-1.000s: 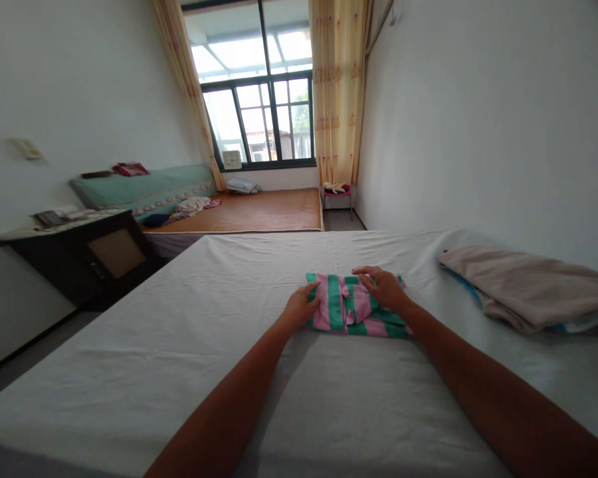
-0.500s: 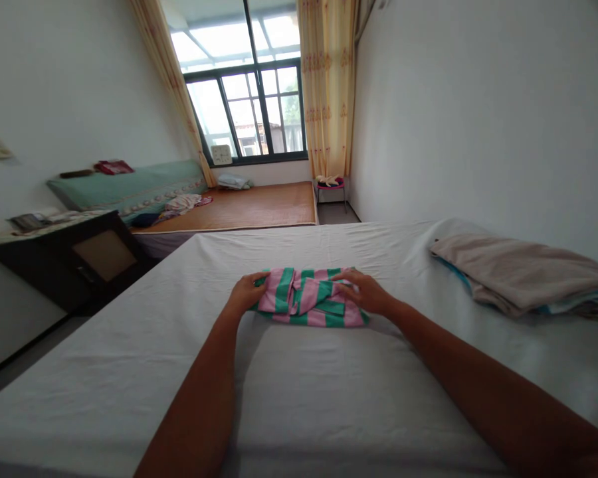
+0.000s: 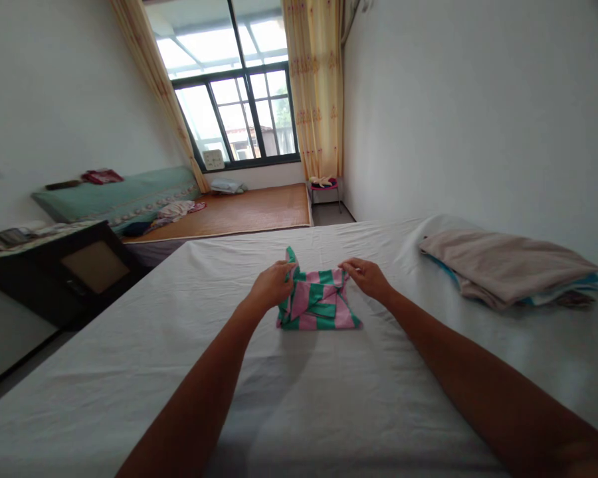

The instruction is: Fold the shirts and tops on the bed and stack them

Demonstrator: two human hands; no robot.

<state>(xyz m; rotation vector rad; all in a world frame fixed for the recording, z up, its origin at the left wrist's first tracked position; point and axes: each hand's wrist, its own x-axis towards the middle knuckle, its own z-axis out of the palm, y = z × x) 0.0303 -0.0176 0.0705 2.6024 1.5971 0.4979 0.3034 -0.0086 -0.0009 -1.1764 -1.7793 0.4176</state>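
In the head view, a folded pink-and-green striped cloth (image 3: 321, 307) lies on a white sheet (image 3: 329, 405), between the hands. The left hand (image 3: 272, 285) has its fingers closed on the cloth's raised left end; the right hand (image 3: 371, 279) pinches the far right corner between narrowed fingers. Folded beige fabric (image 3: 508, 262) lies well apart, to the right.
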